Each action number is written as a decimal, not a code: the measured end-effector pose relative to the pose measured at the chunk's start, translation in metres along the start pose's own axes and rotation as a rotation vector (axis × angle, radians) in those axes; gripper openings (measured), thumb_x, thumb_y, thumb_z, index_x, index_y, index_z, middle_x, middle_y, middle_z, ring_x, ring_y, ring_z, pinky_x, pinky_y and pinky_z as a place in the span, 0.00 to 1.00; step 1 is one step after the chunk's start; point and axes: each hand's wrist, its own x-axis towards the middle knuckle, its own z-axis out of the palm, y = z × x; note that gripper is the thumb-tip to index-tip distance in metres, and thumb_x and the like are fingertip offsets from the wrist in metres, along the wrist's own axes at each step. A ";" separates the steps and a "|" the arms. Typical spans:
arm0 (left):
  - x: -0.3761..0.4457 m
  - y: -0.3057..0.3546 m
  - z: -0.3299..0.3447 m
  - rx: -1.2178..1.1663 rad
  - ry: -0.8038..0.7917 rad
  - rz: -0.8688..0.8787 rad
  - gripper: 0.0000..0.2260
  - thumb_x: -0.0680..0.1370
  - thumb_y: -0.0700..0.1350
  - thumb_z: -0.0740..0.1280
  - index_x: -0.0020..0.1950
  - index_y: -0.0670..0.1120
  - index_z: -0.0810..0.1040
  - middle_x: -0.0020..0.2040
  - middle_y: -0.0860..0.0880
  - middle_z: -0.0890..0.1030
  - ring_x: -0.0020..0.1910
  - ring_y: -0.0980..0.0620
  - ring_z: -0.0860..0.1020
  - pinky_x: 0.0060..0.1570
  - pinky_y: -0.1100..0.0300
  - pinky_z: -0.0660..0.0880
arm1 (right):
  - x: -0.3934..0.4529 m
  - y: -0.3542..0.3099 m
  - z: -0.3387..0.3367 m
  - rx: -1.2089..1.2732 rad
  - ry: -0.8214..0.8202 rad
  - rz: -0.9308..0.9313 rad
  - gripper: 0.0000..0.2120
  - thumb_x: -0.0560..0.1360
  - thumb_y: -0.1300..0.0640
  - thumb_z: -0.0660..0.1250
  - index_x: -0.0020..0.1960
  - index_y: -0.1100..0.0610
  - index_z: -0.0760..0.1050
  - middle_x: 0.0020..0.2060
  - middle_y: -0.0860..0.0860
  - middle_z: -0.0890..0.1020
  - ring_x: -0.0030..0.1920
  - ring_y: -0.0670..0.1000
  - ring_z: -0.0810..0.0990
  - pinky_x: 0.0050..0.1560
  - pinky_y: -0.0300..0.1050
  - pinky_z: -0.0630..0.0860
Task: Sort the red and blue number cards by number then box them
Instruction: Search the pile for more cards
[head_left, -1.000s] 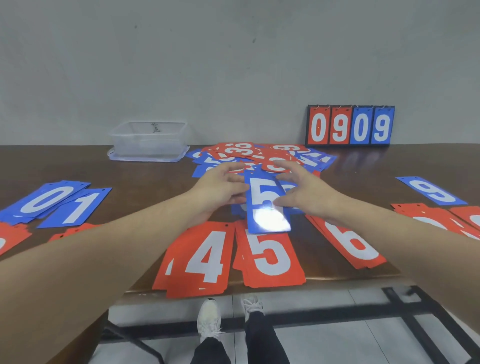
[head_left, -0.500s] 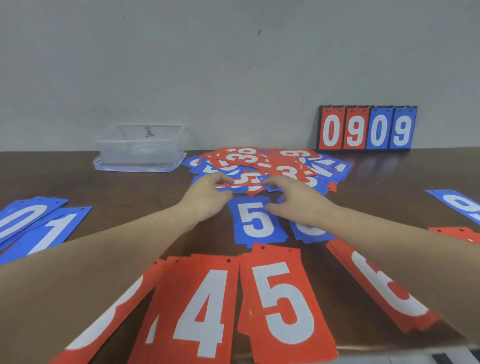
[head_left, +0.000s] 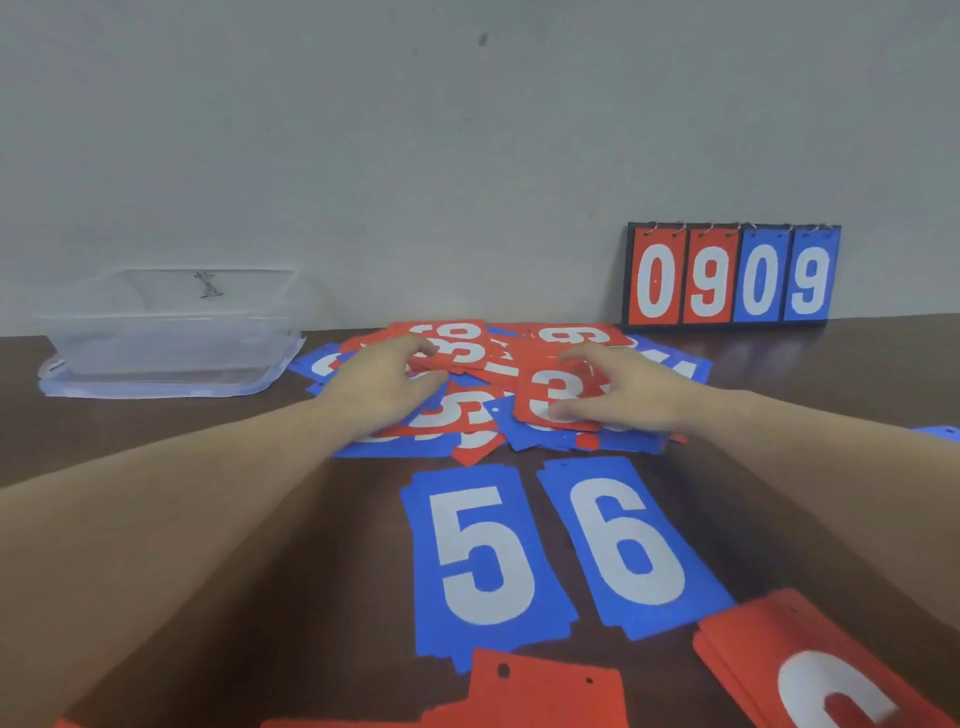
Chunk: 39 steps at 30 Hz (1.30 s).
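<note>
Cards: mixed red-blue pile (head_left: 498, 384) mid-table, near wall.
Hands: left hand (head_left: 384, 384) and right hand (head_left: 623, 389) rest spread on pile.
Table: dark wood (head_left: 208, 431); bare strip separates pile from blue 5 (head_left: 483, 556).

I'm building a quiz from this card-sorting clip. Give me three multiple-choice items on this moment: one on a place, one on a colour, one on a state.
1. Where does the clear plastic box stand?
A. on the table's far left, by the wall
B. between the blue 5 and blue 6
C. on top of the scoreboard

2. What colour is the 3 card under the right hand?
A. blue
B. red
C. green

3. What state is the unsorted pile in?
A. stacked neatly inside the box
B. a loose mixed heap with both hands on it
C. hung on the scoreboard rings

Answers: 1 A, the box sits left of the pile near the wall. 2 B, a white 3 on red shows beside the fingers. 3 B, red and blue cards overlap untidily under the left hand and the right hand.
</note>
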 end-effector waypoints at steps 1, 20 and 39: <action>0.008 0.002 0.003 0.023 -0.002 0.007 0.20 0.80 0.58 0.65 0.70 0.54 0.72 0.68 0.51 0.77 0.61 0.51 0.77 0.57 0.54 0.77 | 0.005 0.005 0.000 0.017 -0.028 0.000 0.43 0.68 0.28 0.69 0.77 0.42 0.62 0.74 0.44 0.70 0.70 0.49 0.71 0.70 0.50 0.72; 0.086 0.015 0.047 0.183 -0.141 -0.262 0.39 0.74 0.71 0.62 0.80 0.57 0.56 0.75 0.49 0.70 0.70 0.42 0.72 0.67 0.41 0.71 | 0.007 0.031 0.025 0.225 0.168 -0.154 0.47 0.61 0.22 0.67 0.74 0.28 0.51 0.70 0.41 0.74 0.63 0.47 0.79 0.59 0.53 0.82; -0.013 0.033 -0.013 -0.305 0.105 0.011 0.17 0.75 0.47 0.75 0.62 0.57 0.78 0.72 0.51 0.74 0.63 0.50 0.77 0.60 0.54 0.77 | -0.020 0.008 0.010 0.379 0.345 -0.112 0.47 0.77 0.65 0.71 0.81 0.40 0.45 0.80 0.44 0.56 0.76 0.52 0.65 0.66 0.47 0.73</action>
